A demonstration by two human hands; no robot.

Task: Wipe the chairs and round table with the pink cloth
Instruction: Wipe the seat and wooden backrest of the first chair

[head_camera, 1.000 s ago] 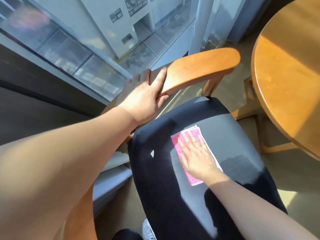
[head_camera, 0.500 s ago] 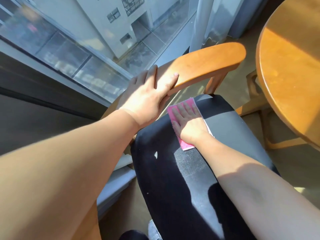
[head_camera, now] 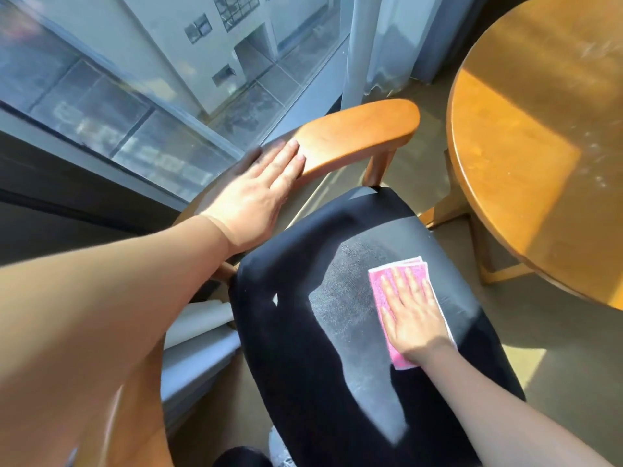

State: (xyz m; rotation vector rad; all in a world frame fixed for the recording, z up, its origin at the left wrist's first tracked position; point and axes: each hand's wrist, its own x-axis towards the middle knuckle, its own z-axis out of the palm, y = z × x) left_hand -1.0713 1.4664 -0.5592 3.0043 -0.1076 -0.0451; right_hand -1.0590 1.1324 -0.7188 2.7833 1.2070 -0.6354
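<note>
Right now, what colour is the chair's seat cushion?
The seat cushion is black, clearest in the head view.

Lower right, the right hand [head_camera: 412,315] presses flat on the cloth [head_camera: 379,281] atop the seat [head_camera: 303,332]; the left hand [head_camera: 256,197], slightly blurred, rests on the armrest [head_camera: 357,136].

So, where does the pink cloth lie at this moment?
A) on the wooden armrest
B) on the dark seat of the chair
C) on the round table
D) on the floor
B: the right hand presses the pink cloth flat on the chair's dark seat, while the left hand rests on the armrest.
</note>
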